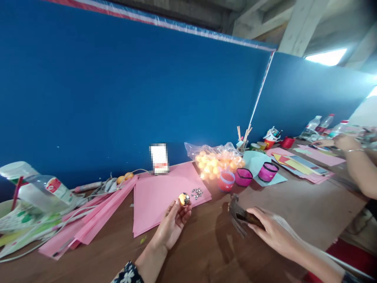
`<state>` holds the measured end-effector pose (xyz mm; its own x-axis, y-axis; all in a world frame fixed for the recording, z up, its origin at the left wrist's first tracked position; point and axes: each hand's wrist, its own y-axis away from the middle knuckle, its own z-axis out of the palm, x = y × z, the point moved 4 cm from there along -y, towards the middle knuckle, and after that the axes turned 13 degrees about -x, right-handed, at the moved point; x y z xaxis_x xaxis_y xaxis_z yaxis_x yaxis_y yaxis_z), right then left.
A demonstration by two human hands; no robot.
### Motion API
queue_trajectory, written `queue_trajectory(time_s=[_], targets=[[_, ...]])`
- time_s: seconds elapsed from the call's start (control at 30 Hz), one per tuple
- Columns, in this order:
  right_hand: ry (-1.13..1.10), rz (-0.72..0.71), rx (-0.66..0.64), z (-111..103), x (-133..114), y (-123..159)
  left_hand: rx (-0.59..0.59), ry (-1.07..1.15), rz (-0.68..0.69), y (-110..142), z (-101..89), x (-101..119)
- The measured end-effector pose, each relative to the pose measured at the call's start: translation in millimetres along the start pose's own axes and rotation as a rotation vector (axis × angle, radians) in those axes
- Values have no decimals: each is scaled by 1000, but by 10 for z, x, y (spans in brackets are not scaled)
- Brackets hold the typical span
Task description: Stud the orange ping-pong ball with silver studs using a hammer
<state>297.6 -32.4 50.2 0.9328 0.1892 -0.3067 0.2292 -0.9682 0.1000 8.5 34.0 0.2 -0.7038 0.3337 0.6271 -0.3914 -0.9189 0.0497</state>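
Note:
My left hand pinches a small orange ball, which looks like a table tennis ball, above the near edge of the pink paper. Shiny silver bits cover part of the ball's right side. Just right of it, a little pile of silver metal pieces lies on the paper; their exact kind is too small to tell. My right hand is wrapped round the handle of a claw hammer. The hammer's head is over the brown table, its claw pointing toward me.
Beyond my hands sits a clear bag of orange balls, with a red cup and pink containers beside it. Pink strips, cables and a plastic bottle crowd the left. Another person's arm works at far right.

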Motion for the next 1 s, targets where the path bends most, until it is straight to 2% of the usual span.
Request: queue_trajectory(time_s=[0.3, 0.63, 0.77, 0.87, 0.93, 1.0], targets=[[74, 73, 46, -24, 286, -43, 21, 15, 9, -8, 0, 7], [142, 14, 83, 64, 443, -181, 34, 32, 16, 1, 33, 25], [112, 43, 65, 67, 551, -218, 40, 30, 18, -7, 38, 28], [51, 50, 19, -67, 407, -257, 40, 34, 15, -7, 46, 24], [-22, -5, 53, -205, 120, -297, 39, 42, 18, -2, 56, 23], [-83, -101, 114, -296, -269, -361, 39, 41, 26, 4, 65, 28]])
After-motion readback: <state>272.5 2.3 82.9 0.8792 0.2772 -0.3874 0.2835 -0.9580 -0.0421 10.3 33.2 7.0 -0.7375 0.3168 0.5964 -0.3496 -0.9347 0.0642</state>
